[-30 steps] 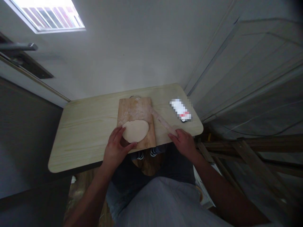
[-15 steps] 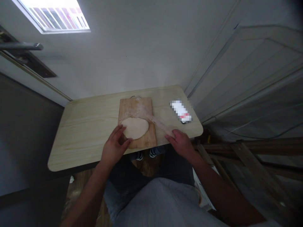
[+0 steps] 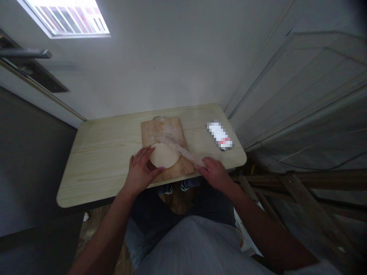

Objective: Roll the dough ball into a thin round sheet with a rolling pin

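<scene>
A flat, pale oval of dough (image 3: 166, 156) lies on the wooden cutting board (image 3: 176, 126), which has a light dusting of flour. At the dough's left edge is my left hand (image 3: 140, 170), fingers and thumb spread apart, the fingertips touching its rim. My right hand (image 3: 215, 173) is closed round the near end of a thin, floury rolling pin (image 3: 188, 154). The pin slants away to the upper left, over the board and along the dough's upper right edge.
The board sits on a light wood table (image 3: 106, 152) with rounded corners, against a white door with a metal handle (image 3: 25, 53). A phone (image 3: 219, 135), its screen blurred out, lies at the table's right. Wooden beams (image 3: 301, 187) stand beyond the right side.
The cutting board has turned a little, its far end shifting left and near end right. My right hand and the rolling pin have moved slightly left. My left hand's fingers reach slightly farther up.
</scene>
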Action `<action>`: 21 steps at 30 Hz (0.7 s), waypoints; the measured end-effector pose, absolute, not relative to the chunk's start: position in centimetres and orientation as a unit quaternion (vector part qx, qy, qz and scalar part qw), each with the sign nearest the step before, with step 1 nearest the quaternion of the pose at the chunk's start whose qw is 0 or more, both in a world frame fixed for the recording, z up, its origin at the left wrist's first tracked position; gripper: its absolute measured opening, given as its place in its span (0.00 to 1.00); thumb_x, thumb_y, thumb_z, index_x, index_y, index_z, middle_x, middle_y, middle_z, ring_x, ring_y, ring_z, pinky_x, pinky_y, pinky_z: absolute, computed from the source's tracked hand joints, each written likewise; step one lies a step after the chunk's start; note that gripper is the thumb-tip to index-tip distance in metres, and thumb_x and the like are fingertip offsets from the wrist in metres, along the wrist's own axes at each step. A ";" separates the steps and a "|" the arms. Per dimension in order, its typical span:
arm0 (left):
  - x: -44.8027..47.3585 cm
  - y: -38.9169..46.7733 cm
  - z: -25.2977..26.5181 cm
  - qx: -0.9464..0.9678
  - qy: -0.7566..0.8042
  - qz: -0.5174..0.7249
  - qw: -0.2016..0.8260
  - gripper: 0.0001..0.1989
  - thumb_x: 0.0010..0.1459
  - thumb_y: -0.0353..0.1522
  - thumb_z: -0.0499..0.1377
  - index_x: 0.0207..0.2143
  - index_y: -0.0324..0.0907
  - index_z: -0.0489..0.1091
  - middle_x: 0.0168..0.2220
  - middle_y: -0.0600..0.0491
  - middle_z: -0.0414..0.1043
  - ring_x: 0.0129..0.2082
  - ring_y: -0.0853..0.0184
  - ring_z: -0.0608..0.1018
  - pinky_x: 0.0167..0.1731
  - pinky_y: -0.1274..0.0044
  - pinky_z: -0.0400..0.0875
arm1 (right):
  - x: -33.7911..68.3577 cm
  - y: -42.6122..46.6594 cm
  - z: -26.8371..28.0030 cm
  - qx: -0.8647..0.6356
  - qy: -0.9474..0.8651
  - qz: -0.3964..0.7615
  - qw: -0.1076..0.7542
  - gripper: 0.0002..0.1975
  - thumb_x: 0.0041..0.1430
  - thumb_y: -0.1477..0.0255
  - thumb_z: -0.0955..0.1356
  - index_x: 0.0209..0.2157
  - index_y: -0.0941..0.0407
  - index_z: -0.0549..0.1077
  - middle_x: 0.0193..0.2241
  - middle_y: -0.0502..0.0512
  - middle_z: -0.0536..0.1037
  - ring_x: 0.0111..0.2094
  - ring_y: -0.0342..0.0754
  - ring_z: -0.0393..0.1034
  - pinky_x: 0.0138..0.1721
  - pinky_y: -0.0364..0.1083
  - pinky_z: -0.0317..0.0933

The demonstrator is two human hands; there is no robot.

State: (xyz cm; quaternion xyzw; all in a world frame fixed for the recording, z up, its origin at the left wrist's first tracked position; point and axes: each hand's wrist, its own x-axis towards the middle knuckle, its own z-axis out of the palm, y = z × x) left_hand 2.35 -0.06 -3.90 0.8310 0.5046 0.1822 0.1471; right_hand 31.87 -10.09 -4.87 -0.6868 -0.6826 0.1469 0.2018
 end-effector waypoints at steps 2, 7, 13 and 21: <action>2.2 0.3 -3.6 0.833 0.505 0.170 0.148 0.37 0.54 0.46 0.66 0.63 0.48 0.60 0.66 0.44 0.63 0.66 0.49 0.64 0.63 0.50 0.55 | 31.8 -10.0 -4.8 -0.675 -0.696 0.150 0.191 0.18 0.67 0.56 0.64 0.28 0.53 0.65 0.26 0.51 0.72 0.29 0.47 0.65 0.32 0.46 0.50; 1.5 0.8 -4.0 0.839 0.494 0.180 0.143 0.40 0.51 0.47 0.68 0.63 0.47 0.61 0.64 0.43 0.65 0.65 0.49 0.66 0.63 0.53 0.57 | 31.8 -10.0 -4.8 -0.666 -0.715 0.139 0.161 0.18 0.66 0.55 0.65 0.28 0.54 0.67 0.27 0.51 0.73 0.31 0.48 0.66 0.33 0.46 0.50; 1.9 2.8 -2.9 0.802 0.489 0.258 0.226 0.27 0.56 0.46 0.62 0.55 0.45 0.70 0.57 0.47 0.72 0.57 0.55 0.73 0.60 0.61 0.65 | 32.0 -10.1 -4.7 -0.648 -0.735 0.138 0.146 0.18 0.66 0.56 0.65 0.30 0.55 0.69 0.28 0.52 0.74 0.31 0.48 0.66 0.33 0.46 0.50; 8.6 7.7 -3.0 0.813 0.472 0.278 0.195 0.19 0.68 0.41 0.50 0.51 0.41 0.73 0.52 0.45 0.75 0.55 0.59 0.74 0.58 0.66 0.66 | 31.9 -10.1 -4.7 -0.656 -0.725 0.149 0.148 0.15 0.65 0.58 0.67 0.32 0.56 0.71 0.30 0.53 0.76 0.32 0.48 0.68 0.34 0.46 0.51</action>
